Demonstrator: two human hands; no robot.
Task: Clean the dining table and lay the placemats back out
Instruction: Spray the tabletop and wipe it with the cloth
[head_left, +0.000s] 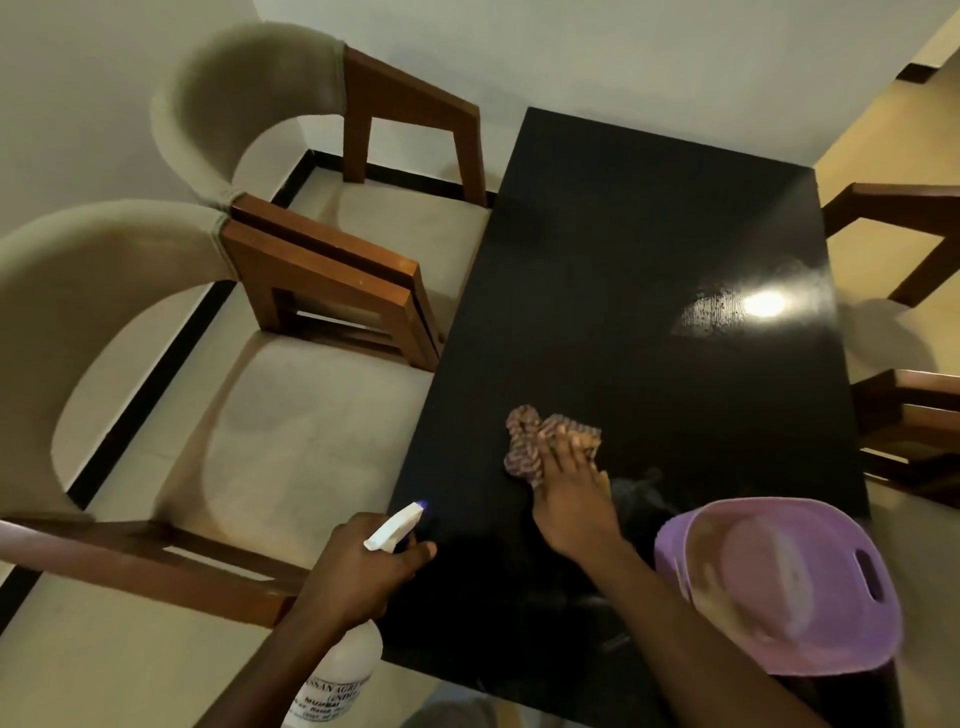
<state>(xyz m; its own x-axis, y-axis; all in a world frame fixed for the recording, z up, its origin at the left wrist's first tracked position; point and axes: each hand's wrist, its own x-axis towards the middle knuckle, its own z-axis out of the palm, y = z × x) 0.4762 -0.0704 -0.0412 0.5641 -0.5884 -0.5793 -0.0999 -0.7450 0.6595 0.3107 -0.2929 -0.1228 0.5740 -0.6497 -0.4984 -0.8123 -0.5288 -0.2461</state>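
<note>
The black glossy dining table (623, 270) runs away from me in the middle of the view. My right hand (571, 499) presses flat on a crumpled patterned cloth (535, 441) on the near part of the tabletop. My left hand (363, 566) grips the neck of a white spray bottle (337, 675), whose nozzle (400, 525) points over the table's near left edge. A purple plastic basin (779, 587) stands on the near right corner. No placemats are in view.
Two beige upholstered chairs with brown wooden arms (322, 270) stand along the table's left side. Wooden chair parts (909, 415) show on the right. A lamp's glare (763, 304) reflects off the far right of the tabletop.
</note>
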